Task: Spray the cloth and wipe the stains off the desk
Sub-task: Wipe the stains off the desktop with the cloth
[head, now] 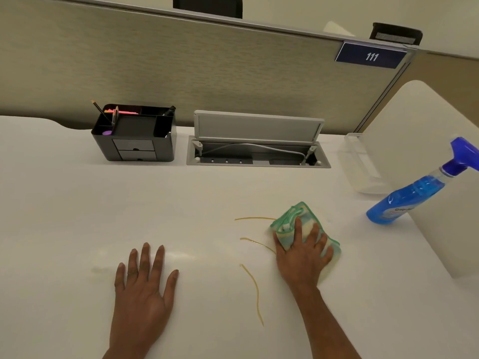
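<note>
Yellow stains streak the white surface as three thin lines, all lying just left of the cloth, the two upper ones reaching its edge. Pressing the bunched cloth flat, the right hand is nearer, so the wipe should sweep leftward. Flat and empty, the left hand braces toward the near edge; the spray bottle stands at the right edge.

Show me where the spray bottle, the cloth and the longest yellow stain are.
spray bottle (404,200): head view, on the blue body below the neck.
cloth (290,218): head view, on the folded green-edged part above the fingers.
longest yellow stain (255,291): head view, midway along the curved line.
</note>
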`<state>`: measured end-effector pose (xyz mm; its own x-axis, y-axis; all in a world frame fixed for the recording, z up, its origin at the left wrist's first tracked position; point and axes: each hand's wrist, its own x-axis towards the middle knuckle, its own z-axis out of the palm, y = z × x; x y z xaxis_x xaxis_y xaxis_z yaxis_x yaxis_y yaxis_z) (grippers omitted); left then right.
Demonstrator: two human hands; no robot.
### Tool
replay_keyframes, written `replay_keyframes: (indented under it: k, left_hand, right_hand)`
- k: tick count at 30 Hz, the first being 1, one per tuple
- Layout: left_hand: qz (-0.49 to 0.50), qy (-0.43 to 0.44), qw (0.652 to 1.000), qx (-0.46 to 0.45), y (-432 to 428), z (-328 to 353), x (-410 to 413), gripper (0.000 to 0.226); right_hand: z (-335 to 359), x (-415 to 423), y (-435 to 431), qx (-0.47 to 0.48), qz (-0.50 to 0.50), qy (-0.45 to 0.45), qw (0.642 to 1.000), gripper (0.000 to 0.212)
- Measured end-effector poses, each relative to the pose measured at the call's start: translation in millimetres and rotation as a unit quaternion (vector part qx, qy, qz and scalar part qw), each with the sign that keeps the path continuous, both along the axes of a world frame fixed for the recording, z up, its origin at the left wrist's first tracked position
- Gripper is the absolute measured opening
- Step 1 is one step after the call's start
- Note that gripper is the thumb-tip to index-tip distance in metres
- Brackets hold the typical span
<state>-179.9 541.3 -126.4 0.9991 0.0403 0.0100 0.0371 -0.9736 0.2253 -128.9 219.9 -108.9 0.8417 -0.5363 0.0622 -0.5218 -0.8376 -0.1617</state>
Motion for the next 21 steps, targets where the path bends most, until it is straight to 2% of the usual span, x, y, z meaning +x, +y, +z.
replay_keyframes:
  k: [4,14,21]
  left_hand:
    - [0.000,0.000,1.000,0.000,-0.3,0.6,0.5,0.068]
    - [0.001,-0.013,1.000,-0.014,-1.2,1.5,0.7,0.068]
    - [0.005,-0.016,1.000,-0.009,-2.0,1.8,1.3,0.069]
  right_hand:
    - [-0.7,26.3,14.4,0.007,0.029,0.000,1.000,0.087]
    - [14.1,49.7,68.0,0.067,0.187,0.015,0.980,0.099]
    - [19.7,21.4,94.1,0.112,0.300,0.012,0.947,0.088]
